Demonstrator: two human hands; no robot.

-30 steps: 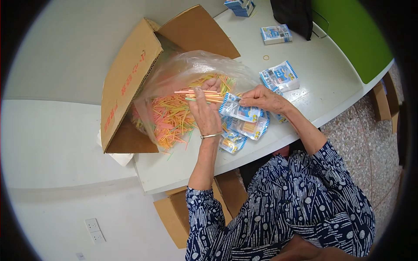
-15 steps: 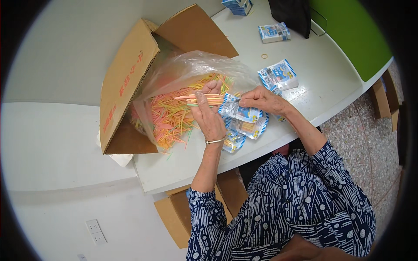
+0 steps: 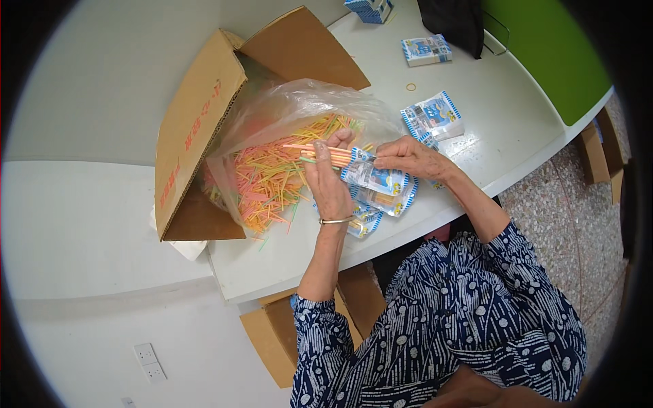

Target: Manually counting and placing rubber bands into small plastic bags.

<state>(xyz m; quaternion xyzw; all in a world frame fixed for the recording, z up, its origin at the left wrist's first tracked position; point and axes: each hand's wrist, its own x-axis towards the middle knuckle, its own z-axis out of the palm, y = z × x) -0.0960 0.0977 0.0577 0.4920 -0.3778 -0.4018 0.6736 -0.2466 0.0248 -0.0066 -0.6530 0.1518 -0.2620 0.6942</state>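
My left hand, a metal bangle at its wrist, is closed round a small bundle of thin candy-coloured sticks, mostly pale orange with a green one. Their right ends reach the mouth of a blue-and-white plastic packet. My right hand pinches that packet at its upper edge. How deep the sticks sit inside is hard to make out. Below lie more filled packets, partly covered by the held one. Behind my left hand, a heap of pink, yellow and green sticks spills from a clear plastic bag.
An open cardboard box lies on its side around the bag. Farther right on the white table are a packet, a stack of flat packets, a rubber band and a black cloth item. Open cartons stand below.
My left hand has shifted slightly right with the sticks, bringing them farther toward the packet's mouth. My right hand stays nearly in place on the packet.
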